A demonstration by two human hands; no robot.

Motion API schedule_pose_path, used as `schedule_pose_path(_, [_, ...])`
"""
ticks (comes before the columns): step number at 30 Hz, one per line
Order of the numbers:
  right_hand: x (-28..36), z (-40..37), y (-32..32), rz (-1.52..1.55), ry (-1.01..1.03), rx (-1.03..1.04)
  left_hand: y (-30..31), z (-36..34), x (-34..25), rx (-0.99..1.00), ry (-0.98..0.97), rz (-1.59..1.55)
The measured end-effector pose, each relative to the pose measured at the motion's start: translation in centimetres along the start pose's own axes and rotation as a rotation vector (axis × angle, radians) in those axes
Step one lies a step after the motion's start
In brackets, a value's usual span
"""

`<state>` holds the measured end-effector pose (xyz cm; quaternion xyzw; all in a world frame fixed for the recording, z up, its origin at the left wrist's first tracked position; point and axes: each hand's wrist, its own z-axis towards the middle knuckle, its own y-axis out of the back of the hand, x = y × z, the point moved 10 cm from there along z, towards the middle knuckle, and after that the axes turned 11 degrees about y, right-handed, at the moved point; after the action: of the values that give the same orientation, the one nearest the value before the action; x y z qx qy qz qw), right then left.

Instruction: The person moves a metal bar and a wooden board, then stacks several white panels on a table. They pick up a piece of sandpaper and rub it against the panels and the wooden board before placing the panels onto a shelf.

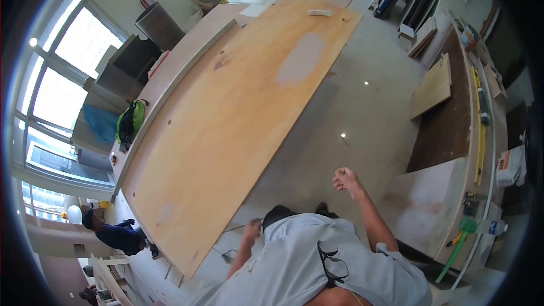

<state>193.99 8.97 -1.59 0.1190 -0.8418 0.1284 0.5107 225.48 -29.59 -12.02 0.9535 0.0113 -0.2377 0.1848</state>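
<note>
A large sheet of plywood (226, 119) lies across the work table in front of me, its long edge running up to the right. My left hand (253, 230) hangs at my waist near the plywood's edge, apart from it; motion smears its fingers. Out over the floor on the right is my right hand (345, 181), fingers curled in, with no object visible in it. On the far end of the sheet rests a small white strip (319, 13). A pale patch (302, 58) marks the wood below it.
A long rail (175, 79) borders the sheet's left side, with a green and black bag (131, 124) beyond. At right stands a bench (436, 192) with a yellow level (480, 130) and a green-handled tool (462, 238). Another person (119, 237) is at lower left.
</note>
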Motion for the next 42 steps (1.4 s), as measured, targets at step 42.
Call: schedule_pose_path(42, [26.4,66.1,84.6,-0.722,0.193,-0.362,-49.4,21.1,-102.1,0.744,0.253,-1.318])
